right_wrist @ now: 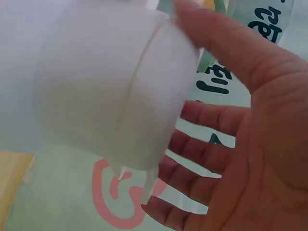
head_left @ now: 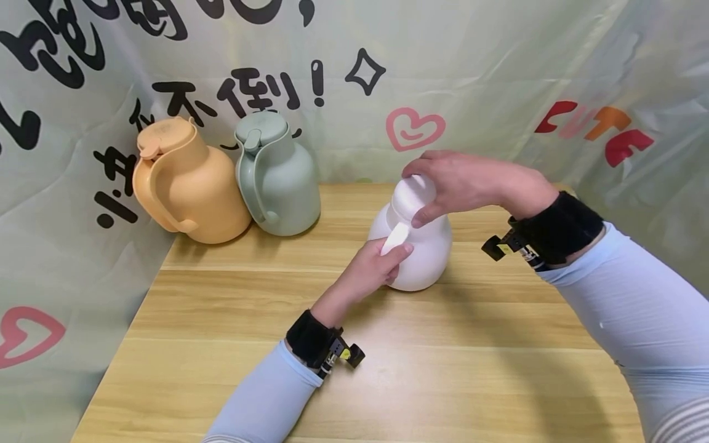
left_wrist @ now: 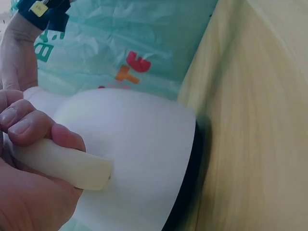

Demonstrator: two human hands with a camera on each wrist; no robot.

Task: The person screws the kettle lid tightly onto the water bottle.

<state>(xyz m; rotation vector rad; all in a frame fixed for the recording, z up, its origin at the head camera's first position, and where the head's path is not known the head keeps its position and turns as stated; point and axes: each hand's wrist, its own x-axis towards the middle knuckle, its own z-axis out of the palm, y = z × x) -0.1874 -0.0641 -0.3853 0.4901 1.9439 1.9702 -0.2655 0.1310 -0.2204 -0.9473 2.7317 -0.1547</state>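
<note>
The left hand (head_left: 370,269) had its fingers curled round the handle (head_left: 396,236) of the white thermos jug (head_left: 428,261); the right hand (head_left: 456,179), thumb and fingers spread, gripped its lid (head_left: 416,187).

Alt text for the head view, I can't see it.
The left hand grips the handle of a white jug on a wooden table; the right hand holds its lid. An orange jug and a gray-green jug stand at left.

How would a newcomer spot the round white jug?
On the pale wood-grain table, go right past the rounded light-orange jug and grey-green jug. The smooth white jug is there, left hand gripping its handle. Only it is white.
</note>
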